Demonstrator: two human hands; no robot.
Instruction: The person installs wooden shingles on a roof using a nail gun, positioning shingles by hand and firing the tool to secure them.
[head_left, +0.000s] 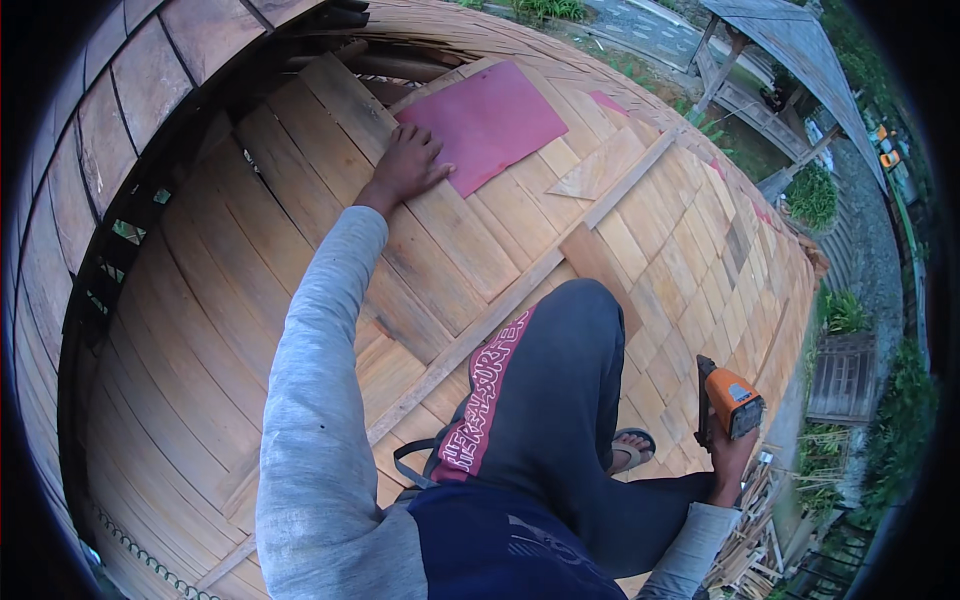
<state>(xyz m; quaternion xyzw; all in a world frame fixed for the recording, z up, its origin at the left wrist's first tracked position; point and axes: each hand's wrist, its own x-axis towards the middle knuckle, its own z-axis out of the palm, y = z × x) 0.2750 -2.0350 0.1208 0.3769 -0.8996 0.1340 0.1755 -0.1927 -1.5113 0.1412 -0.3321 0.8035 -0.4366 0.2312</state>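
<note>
My left hand point(405, 168) reaches up the sloping roof and lies with its fingers spread at the lower left edge of a pinkish-red sheet point(505, 122). Its palm rests where the sheet meets a wooden shingle point(437, 222). Down at the right, my right hand point(727, 458) is wrapped round the handle of an orange and black nail gun point(735, 395), held above the shingles beside my bent knee. Part of the tool's handle is hidden by my fingers.
A long wooden batten point(520, 278) runs diagonally across the shingles under my leg. A loose pale triangular board point(598, 168) lies beside the sheet. Darker upper roofing point(140, 85) curves over a gap at the left. Beyond the right roof edge are scrap wood point(750, 530) and a pavilion point(790, 60).
</note>
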